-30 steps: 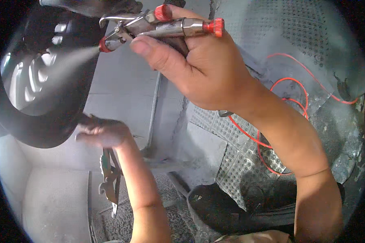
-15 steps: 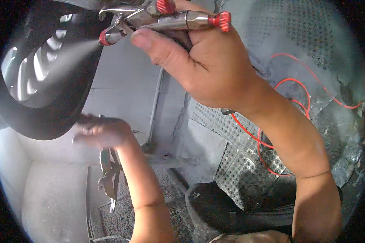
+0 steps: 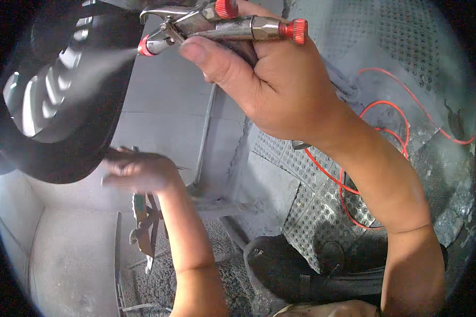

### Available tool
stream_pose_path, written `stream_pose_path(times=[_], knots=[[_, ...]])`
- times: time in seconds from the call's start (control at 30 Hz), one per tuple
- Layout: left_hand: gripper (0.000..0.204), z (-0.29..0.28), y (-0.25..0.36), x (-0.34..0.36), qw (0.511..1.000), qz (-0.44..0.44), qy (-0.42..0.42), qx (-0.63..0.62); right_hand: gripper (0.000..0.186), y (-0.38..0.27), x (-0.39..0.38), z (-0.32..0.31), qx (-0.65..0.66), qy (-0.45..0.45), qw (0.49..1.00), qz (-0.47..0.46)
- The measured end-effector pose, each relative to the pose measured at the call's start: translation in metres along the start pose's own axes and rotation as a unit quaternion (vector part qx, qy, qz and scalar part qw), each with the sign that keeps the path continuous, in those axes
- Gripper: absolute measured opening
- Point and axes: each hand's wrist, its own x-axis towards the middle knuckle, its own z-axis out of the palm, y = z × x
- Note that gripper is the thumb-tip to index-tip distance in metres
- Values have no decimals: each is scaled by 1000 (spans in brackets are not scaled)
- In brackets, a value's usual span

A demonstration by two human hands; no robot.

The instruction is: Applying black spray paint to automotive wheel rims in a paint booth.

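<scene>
A small metal spray gun (image 3: 232, 30) with red knobs and a red nozzle ring is gripped in my right hand (image 3: 291, 87), at the top middle. Its nozzle points left, and a pale mist fans out over a large, curved, glossy black piece (image 3: 98, 113). Bright reflections streak across that surface. Just below the piece's lower right edge, my left hand (image 3: 143, 171) reaches left with its fingers apart. Dark residue covers its fingers; they are slightly blurred, and whether they touch the edge cannot be told.
An orange-red hose (image 3: 322, 170) runs from below my right wrist and loops over studded floor mats (image 3: 312, 211). Below my left hand stands a metal bracket or clamp (image 3: 143, 238). A dark shoe (image 3: 272, 264) shows at the bottom, and a grey panel (image 3: 164, 127) stands behind.
The spray gun and my right hand have shifted slightly right and down in view, mist still flowing. The black piece appears slightly turned, its reflections changed. My left hand stays near its edge.
</scene>
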Motion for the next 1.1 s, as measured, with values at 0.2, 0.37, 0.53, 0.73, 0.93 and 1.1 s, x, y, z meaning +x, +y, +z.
stream_pose_path(times=[0.2,0.37,0.53,0.73,0.93,1.1], knots=[[79,64,100,-74,993,-21,16,-116,26,-1,0,-28,132,-106,984,60],[88,55,121,-84,985,7,-22,-172,22,14,-5,-11,140,-49,988,-44],[67,2,9,2,997,-11,70,-18,22,-1,0,-11,274,-95,946,147],[66,64,128,-102,966,-36,-139,-216,23,-10,6,-27,118,-102,987,38],[80,-51,74,-19,831,-96,-351,-421,25,-25,16,-28,41,-62,997,-15],[66,13,9,-2,992,-73,48,87,23,6,5,-16,173,-76,981,36]])
